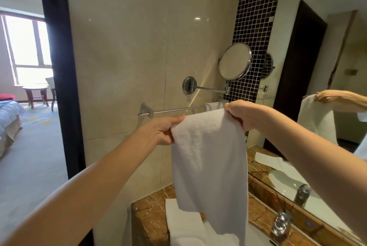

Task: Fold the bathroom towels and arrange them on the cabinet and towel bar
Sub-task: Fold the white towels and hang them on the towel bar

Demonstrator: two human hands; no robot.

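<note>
Left grip (164,128) and right grip (244,114) pinch the towel (208,156) by its top corners, partly hiding the towel bar (174,109).

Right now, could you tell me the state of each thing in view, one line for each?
Hanging towel, held up by its top edge, not yet draped.
Left hand, grips the towel's top left corner.
Right hand, grips its top right corner.
Towel bar, visible left part bare.
Folded towel, lies flat on the counter.
Round mirror, swung out on its arm.
</note>
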